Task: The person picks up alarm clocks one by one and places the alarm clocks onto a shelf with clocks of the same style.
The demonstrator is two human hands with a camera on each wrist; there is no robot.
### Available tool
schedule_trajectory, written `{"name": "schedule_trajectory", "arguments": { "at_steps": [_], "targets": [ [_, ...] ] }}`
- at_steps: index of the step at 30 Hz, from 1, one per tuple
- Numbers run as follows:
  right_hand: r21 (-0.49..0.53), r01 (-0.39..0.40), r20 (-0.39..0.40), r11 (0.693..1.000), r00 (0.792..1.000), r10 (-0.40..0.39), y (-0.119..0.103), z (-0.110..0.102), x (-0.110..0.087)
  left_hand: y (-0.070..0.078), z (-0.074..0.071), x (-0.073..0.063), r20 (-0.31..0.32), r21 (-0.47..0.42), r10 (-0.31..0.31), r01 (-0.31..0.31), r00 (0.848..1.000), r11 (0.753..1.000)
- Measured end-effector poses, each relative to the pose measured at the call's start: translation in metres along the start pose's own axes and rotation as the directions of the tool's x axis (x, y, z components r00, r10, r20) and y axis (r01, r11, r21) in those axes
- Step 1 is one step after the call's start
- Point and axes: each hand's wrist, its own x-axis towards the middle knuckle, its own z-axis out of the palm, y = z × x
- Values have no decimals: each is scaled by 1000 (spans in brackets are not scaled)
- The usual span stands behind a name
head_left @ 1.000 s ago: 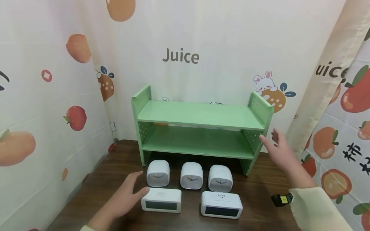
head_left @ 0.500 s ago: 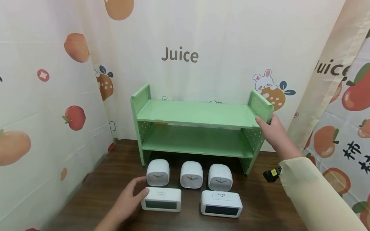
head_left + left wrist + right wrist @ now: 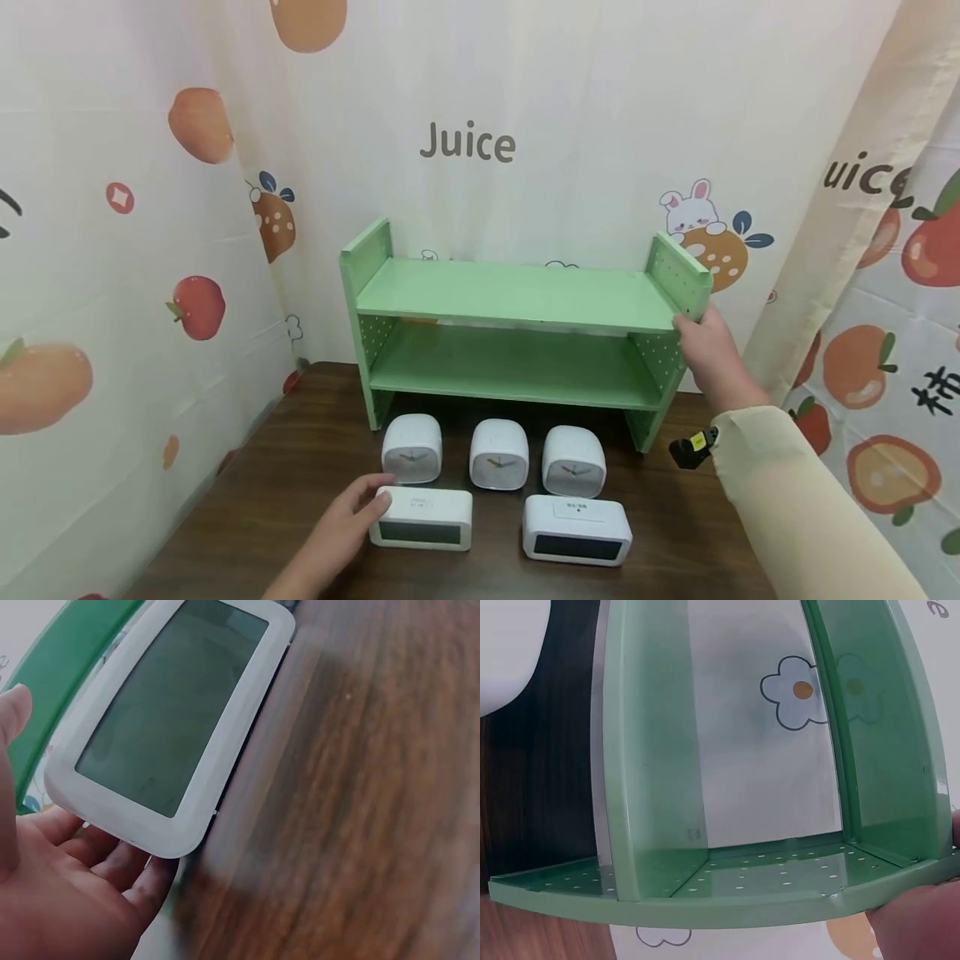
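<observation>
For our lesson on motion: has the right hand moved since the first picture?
Yes: in the head view, the right hand has moved slightly up and left against the green shelf, now gripping its side panel.

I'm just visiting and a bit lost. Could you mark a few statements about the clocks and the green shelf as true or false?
1. Three rounded clocks and two oblong clocks are in view. True.
2. All the clocks sit on the green shelf. False: they stand on the wooden table, in front of it.
3. The right grip holds the right side panel of the shelf. True.
4. The left grip is on the shelf's upper board. False: it is at the left end of the left oblong clock.
5. The oblong clocks have rectangular screens. True.
</observation>
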Motion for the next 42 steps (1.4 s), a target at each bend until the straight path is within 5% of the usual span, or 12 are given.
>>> {"name": "schedule_trajectory", "arguments": {
  "at_steps": [12, 18, 29, 42],
  "targets": [
    [3, -12, 19, 1000, 1000, 12, 2, 0, -7, -3, 8, 8, 14, -6, -5, 5, 1000, 1000],
    [18, -5, 20, 1000, 1000, 5, 6, 0, -4, -5, 16, 10, -29, -40, 25, -26, 999, 999],
    [1, 31, 2, 1000, 1000, -31, 8, -1, -1, -4, 33, 15, -152, -72, -10, -1, 988, 997],
    [14, 29, 12, 999, 999, -29, 7, -1, 0, -2, 37, 15, -175, -43, 0, -7, 985, 999]
  ]
}}
